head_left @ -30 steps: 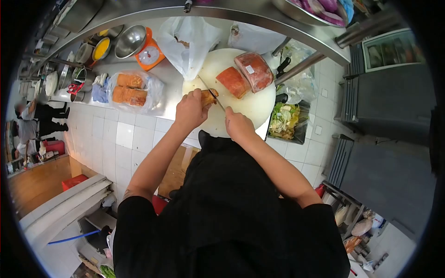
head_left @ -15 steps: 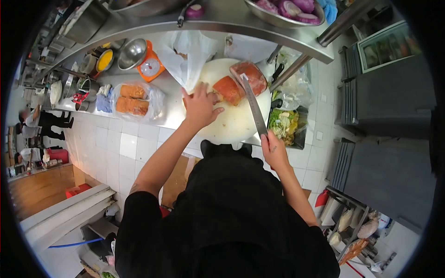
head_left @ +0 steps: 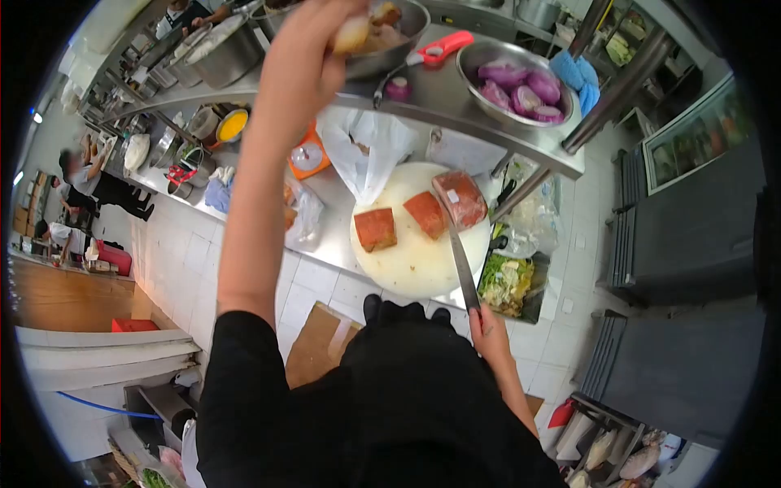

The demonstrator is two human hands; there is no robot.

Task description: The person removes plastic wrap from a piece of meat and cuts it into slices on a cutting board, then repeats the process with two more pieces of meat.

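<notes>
My left hand (head_left: 313, 45) is raised over the upper shelf, its fingers closed on a pale yellow piece of food (head_left: 351, 35) at the rim of a metal bowl (head_left: 419, 20) of brownish pieces. Lower right, my right hand (head_left: 490, 332) grips the handle of a long knife (head_left: 464, 268). The blade's tip reaches the reddish-brown meat on the round white cutting board (head_left: 411, 272). One block (head_left: 375, 229) lies at the left of the board, another (head_left: 426, 215) in the middle, and a larger wrapped-looking slab (head_left: 461, 199) at the upper right.
The shelf (head_left: 439, 114) bears a bowl of purple onions (head_left: 470, 77), a red-handled tool (head_left: 443, 47) and an onion piece (head_left: 398, 88). An orange scale (head_left: 309, 156) and plastic bag (head_left: 305, 220) stand left of the board, a scrap bin (head_left: 533, 301) right. Several people work at far left.
My left hand has left the board and risen to the shelf bowl, now holding a piece. The left meat block now shows uncovered. The view has shifted; my right hand still holds the knife.
</notes>
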